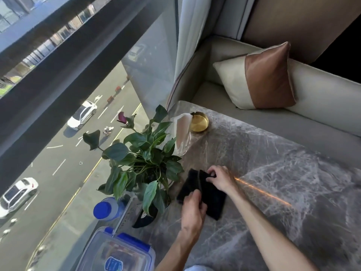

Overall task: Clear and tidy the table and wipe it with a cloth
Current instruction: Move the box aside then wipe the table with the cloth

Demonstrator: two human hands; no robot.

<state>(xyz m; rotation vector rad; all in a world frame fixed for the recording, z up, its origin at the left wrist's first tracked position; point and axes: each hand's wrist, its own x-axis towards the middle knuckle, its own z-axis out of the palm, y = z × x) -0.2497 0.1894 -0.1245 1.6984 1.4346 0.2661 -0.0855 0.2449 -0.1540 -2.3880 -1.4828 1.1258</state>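
Both hands (192, 210) (220, 178) grip cloth (212, 194) beside potted plant (144, 153)

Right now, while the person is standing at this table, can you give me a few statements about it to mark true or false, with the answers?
1. Both the left hand and the right hand hold the black cloth. True.
2. The gold dish sits at the near edge of the table. False: it is at the far corner, beside the clear stand.
3. The potted plant stands on the window side of the table. True.
4. The bottle has a red cap. False: the cap is blue.
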